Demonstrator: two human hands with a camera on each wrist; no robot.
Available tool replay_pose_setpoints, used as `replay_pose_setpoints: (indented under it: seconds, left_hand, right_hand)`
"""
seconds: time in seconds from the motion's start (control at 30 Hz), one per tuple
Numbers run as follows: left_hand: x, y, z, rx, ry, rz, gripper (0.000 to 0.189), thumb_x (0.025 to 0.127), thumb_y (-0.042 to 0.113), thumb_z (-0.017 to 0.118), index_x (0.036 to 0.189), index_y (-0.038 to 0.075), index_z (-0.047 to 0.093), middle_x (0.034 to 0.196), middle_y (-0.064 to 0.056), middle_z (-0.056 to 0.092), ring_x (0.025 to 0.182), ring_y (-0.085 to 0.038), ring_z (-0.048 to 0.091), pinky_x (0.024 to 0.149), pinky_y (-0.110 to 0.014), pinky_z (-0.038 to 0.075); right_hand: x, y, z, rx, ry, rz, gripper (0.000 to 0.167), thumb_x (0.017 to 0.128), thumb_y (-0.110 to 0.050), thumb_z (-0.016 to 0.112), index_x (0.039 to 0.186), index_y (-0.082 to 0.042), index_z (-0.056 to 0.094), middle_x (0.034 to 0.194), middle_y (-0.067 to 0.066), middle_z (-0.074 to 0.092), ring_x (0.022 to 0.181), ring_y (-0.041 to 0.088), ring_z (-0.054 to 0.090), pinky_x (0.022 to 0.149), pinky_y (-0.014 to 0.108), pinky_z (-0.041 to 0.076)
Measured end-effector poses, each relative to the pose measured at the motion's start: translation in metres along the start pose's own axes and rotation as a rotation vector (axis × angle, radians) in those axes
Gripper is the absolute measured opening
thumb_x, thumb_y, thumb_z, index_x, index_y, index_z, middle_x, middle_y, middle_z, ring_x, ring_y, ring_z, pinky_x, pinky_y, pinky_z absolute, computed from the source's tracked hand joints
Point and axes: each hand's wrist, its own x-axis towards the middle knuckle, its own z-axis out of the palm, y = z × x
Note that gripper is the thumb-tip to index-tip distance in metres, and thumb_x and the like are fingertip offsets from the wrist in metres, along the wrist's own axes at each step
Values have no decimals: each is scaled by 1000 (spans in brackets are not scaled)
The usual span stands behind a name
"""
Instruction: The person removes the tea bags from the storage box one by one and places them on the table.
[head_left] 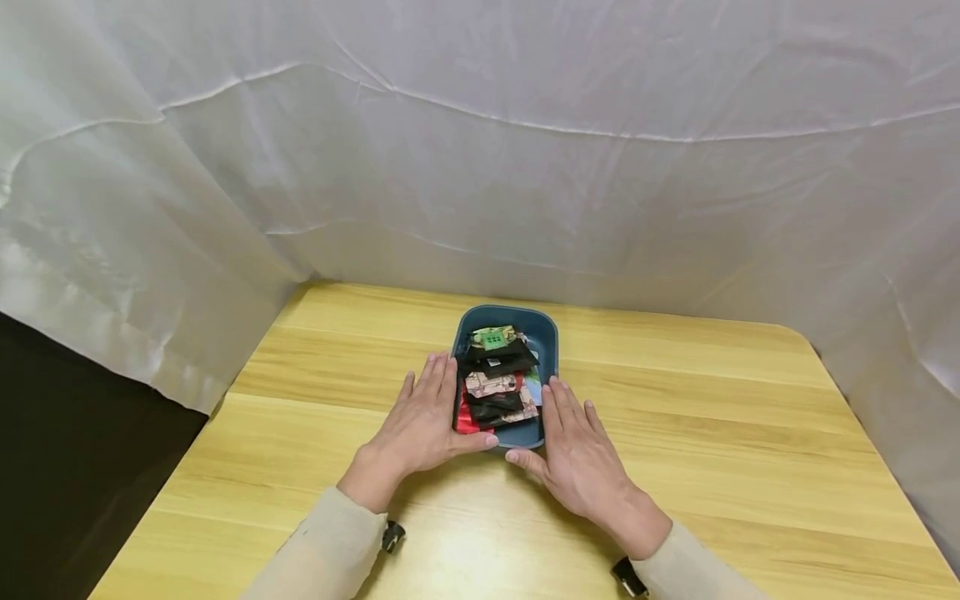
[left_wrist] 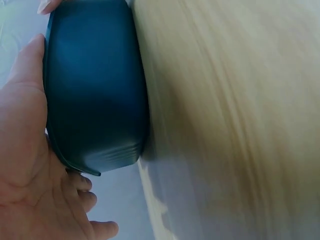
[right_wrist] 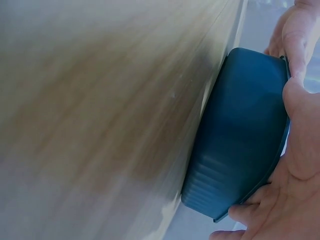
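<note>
A dark blue rectangular plastic bin (head_left: 542, 332) stands on the table with several small packets inside. Green-patterned (head_left: 495, 337), black (head_left: 501, 362) and pink-printed (head_left: 489, 384) packets overlap, and a shiny red packet (head_left: 468, 422) shows at the near left corner. My left hand (head_left: 423, 425) lies along the bin's left side, fingers straight, thumb at the near rim. My right hand (head_left: 581, 458) lies along the right side in the same manner, its thumb near the front corner. Both wrist views show the bin's ribbed outer wall (left_wrist: 95, 85) and the palms at its rim.
Under the bin is a light wood-grain table (head_left: 712, 433), with its far edge not far behind the bin. Pale fabric (head_left: 525, 183) hangs behind and on both sides. A dark area (head_left: 75, 467) lies beyond the left edge.
</note>
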Motion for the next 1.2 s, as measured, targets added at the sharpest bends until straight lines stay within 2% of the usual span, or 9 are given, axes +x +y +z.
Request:
replay_pose_setpoints:
  seconds: [0.37, 0.53, 0.67, 0.8, 1.0, 1.2]
  left_hand:
    - [0, 0, 0, -19, -14, 1, 135, 83, 90, 57, 169, 1, 4, 177, -17, 0, 165, -31, -2, 132, -58, 9]
    - [1, 4, 1, -9, -5, 1, 135, 81, 92, 56, 169, 1, 8, 177, -17, 1, 165, -32, -1, 132, -59, 10]
    - [0, 6, 1, -1, -6, -3, 135, 81, 91, 57, 169, 1, 10, 177, -17, 3, 165, -33, 1, 132, -60, 10]
    - [-1, 5, 3, -10, -3, -12, 134, 82, 89, 61, 169, 1, 10, 177, -18, 4, 165, -34, 2, 132, -61, 10]
    - [-1, 3, 8, -17, 5, -18, 133, 82, 87, 63, 168, 0, 12, 177, -19, 6, 165, -34, 4, 131, -62, 12]
    - [0, 6, 8, -25, -2, -10, 133, 82, 87, 62, 169, 1, 10, 177, -19, 7, 165, -33, 4, 131, -62, 12]
  right_hand:
    - [0, 3, -5, 6, -29, 5, 109, 98, -73, 53, 163, 10, 25, 172, 29, 20, 159, 44, 25, 125, 68, 26]
    - [11, 6, -19, 4, -2, -30, 96, 102, -65, 55, 157, 12, 37, 164, 32, 37, 153, 48, 36, 122, 68, 32]
    - [35, 12, -35, 11, 39, -65, 77, 106, -50, 59, 152, 11, 47, 155, 31, 50, 147, 48, 46, 122, 62, 36]
    - [70, 17, -45, 26, 20, -75, 67, 107, -41, 60, 151, 9, 50, 155, 28, 52, 147, 45, 47, 124, 57, 37]
    - [119, 16, -37, -3, -115, -118, 66, 108, -41, 58, 154, 5, 48, 160, 25, 48, 151, 42, 43, 125, 56, 35]
    - [143, 13, -19, -33, -250, -122, 69, 111, -48, 49, 158, 2, 44, 164, 24, 42, 155, 40, 37, 128, 54, 30]
